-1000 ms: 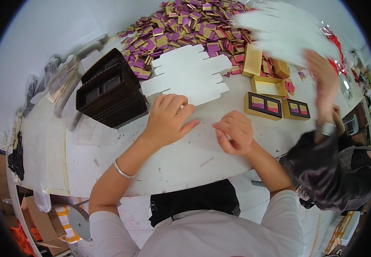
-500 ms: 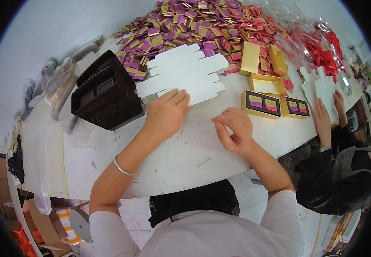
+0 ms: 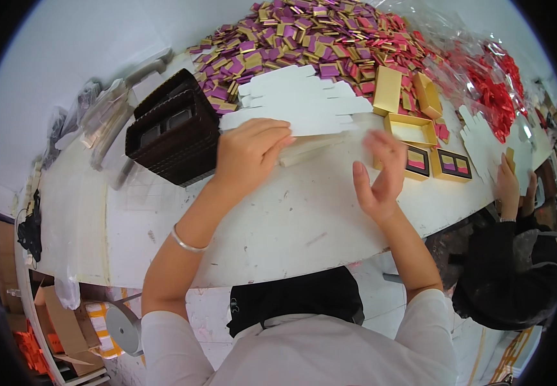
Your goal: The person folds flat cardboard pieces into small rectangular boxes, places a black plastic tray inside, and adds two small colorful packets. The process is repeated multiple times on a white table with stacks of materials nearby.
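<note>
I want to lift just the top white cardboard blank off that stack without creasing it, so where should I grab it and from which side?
Probably the near long edge of the white cardboard blank, coming from the person's side. That edge faces the left hand, whose fingers already rest on it, and it is straighter than the notched tabs along the far and right edges. The far side is crowded by the pile of purple and gold squares.
</note>
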A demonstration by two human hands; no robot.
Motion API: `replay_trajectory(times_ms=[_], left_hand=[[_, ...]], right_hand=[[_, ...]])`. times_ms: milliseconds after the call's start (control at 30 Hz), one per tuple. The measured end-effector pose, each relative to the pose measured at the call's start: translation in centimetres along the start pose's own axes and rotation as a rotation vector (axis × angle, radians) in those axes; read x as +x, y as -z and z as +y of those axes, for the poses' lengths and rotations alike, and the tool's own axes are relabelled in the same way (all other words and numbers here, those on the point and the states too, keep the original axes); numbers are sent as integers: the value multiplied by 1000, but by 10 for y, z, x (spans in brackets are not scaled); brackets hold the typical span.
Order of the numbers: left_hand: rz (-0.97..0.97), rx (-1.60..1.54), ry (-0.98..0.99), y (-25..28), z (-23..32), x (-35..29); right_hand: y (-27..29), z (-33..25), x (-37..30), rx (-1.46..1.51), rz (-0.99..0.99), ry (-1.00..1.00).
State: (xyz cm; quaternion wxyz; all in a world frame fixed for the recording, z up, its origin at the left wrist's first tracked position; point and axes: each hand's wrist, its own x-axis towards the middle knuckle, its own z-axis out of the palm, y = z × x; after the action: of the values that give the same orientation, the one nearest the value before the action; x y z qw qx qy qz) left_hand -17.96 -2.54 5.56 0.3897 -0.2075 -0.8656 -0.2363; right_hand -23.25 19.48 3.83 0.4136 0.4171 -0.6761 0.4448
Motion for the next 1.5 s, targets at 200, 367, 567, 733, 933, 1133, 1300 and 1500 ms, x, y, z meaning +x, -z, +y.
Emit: replay_trajectory(times_ms=[200, 367, 567, 733, 933, 1133, 1300, 1500], left_hand=[[-14, 84, -301, 50, 88, -16], [-204, -75, -84, 46, 125, -93], [-473, -312, 661, 29, 119, -118], [-364, 191, 239, 18, 114, -105], [-423, -79, 189, 22, 116, -117], [-530, -45, 295, 19, 107, -113], [-540, 94, 284, 14, 97, -94], [-522, -162, 566, 43, 130, -97]], right_hand=[[60, -29, 7, 126, -213, 81], [84, -65, -57, 369, -608, -134], [63, -88, -102, 93, -650, -378], [60, -90, -99, -2, -611, -115], [66, -89, -97, -103, -719, 63], [47, -82, -69, 5, -964, -144], [37, -79, -59, 64, -1008, -325], [49, -101, -56, 335, -991, -681]])
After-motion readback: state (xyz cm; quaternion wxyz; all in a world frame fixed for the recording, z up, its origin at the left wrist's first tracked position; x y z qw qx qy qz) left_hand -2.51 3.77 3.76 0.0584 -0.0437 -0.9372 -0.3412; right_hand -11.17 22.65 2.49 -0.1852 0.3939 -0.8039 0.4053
